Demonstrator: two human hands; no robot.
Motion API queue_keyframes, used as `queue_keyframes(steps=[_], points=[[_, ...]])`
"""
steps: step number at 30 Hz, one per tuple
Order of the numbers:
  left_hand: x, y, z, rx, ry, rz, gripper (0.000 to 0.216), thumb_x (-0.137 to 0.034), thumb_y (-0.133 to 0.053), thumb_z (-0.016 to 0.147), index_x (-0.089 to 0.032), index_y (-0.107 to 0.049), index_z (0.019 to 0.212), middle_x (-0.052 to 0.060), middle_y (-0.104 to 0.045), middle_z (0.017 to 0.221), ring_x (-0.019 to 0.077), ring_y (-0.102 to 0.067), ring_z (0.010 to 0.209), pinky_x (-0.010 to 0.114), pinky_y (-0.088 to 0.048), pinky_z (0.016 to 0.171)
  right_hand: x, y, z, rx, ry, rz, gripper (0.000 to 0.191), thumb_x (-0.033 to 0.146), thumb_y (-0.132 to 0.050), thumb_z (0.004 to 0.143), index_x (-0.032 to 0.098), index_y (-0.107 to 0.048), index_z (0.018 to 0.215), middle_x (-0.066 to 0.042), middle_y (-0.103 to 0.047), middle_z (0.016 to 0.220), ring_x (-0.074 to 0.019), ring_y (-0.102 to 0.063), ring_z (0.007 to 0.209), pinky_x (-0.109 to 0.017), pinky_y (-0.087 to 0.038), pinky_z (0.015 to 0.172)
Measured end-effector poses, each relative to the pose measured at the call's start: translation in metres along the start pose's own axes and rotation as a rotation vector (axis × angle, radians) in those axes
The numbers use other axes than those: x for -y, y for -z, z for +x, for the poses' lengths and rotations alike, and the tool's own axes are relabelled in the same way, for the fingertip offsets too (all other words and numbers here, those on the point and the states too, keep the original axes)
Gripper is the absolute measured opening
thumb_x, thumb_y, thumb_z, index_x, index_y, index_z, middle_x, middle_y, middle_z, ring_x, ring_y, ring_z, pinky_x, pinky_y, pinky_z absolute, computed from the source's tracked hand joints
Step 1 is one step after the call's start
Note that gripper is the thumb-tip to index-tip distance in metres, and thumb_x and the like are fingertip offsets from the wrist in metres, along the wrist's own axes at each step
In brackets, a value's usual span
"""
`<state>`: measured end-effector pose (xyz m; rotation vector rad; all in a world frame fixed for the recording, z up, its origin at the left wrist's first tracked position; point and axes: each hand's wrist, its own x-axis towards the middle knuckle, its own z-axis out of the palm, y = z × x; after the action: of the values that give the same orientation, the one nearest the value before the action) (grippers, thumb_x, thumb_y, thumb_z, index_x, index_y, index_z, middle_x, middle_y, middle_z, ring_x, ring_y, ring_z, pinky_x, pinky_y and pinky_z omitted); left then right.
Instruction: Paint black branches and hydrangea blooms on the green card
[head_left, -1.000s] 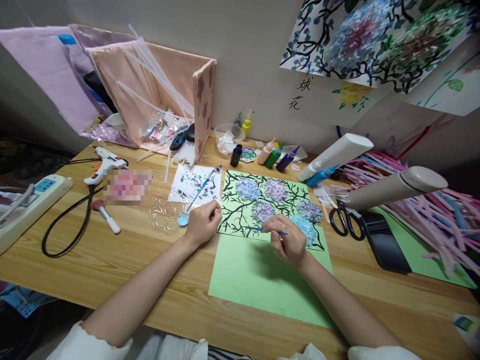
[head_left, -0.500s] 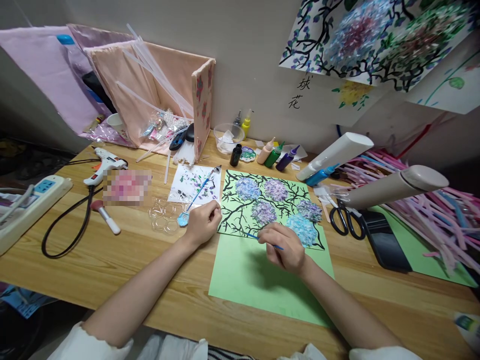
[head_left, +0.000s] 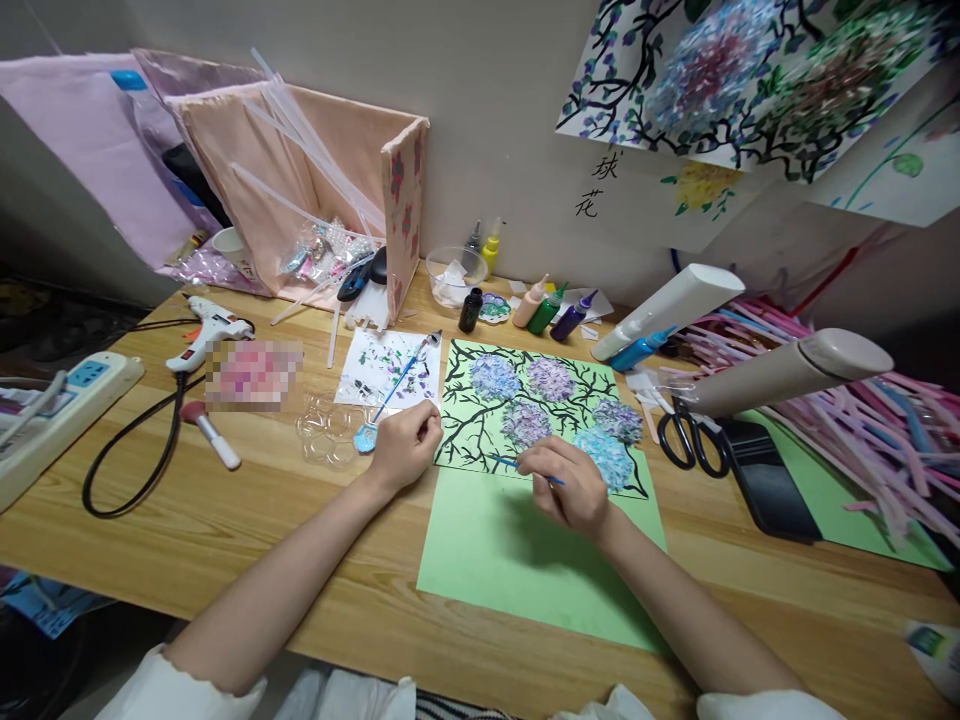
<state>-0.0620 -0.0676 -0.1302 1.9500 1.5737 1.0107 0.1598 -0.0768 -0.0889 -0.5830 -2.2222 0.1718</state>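
My right hand (head_left: 568, 487) is closed around a thin blue paintbrush (head_left: 507, 462), its tip pointing left over the lower part of a painting (head_left: 469, 420). The painting has black branches and several blue and purple blossoms on light green paper. Curled into a fist, my left hand (head_left: 407, 443) rests at the painting's left edge; nothing shows between its fingers. Just left of that fist are a clear palette (head_left: 324, 432) with blue paint in one well and a second paintbrush (head_left: 407, 376), which lies across a paint-spotted white paper (head_left: 365, 372).
Paint bottles (head_left: 546, 309) stand behind the painting. To the right lie black-handled scissors (head_left: 694, 440), a black phone-like object (head_left: 772, 480) and pink strips (head_left: 862, 430). A glue gun (head_left: 206, 332), a makeup brush (head_left: 214, 437) and a power strip (head_left: 71, 425) are at left.
My right hand and its paintbrush have shifted slightly upward, the brush tip moving a little up over the painting. The left hand has stayed in place.
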Motion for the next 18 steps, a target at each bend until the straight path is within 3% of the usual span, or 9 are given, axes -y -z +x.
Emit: queue_keyframes(steps=[18], points=[[0.0, 0.0002, -0.0007, -0.003, 0.008, -0.001, 0.02, -0.02, -0.038, 0.082, -0.019, -0.047, 0.065, -0.004, -0.045, 0.052, 0.0107, -0.041, 0.048, 0.023, -0.03, 0.053, 0.0025, 0.0008, 0.0018, 0.03, 0.047, 0.024, 0.016, 0.007, -0.038, 0.081, 0.018, -0.046, 0.089, -0.005, -0.055, 0.062, -0.0171, -0.048, 0.057, -0.027, -0.041, 0.049]])
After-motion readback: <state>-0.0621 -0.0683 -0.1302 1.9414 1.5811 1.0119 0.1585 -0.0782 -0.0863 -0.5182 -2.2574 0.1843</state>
